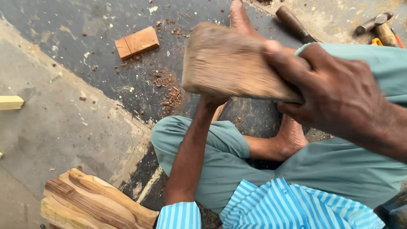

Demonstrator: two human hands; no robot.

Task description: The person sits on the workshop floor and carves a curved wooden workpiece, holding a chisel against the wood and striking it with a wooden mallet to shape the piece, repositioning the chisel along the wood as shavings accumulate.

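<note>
Posture: the person is sitting cross-legged on the floor (63, 127), so both hands are working low, just in front of the bare feet.
Right hand: the right hand (335, 93) is clamping its fingers around one end of a wooden mallet block (231, 68), raised near the camera and blurring with motion; gripping the far end is leaving the broad face free to strike.
Left hand: the left hand (212, 101) is reaching forward under the block, mostly hidden by it; it is closing on a thin pale wooden handle (219, 112), probably a chisel, though I cannot tell how tight the grasp is.
Mallet position: the block is hanging directly above the left hand, lined up over whatever that hand is steadying.
Wood chips: reddish chips (167, 89) are lying on the dark floor just beside the left hand, marking where the cutting is happening.
Spare pieces: a small reddish wood block (137, 42) is resting well apart, and a carved, curved timber piece (93, 203) is lying near the left elbow.
Other tools: a hammer (377, 25) and a dark tool handle (292, 23) are lying beyond the right knee, within reach.
</note>
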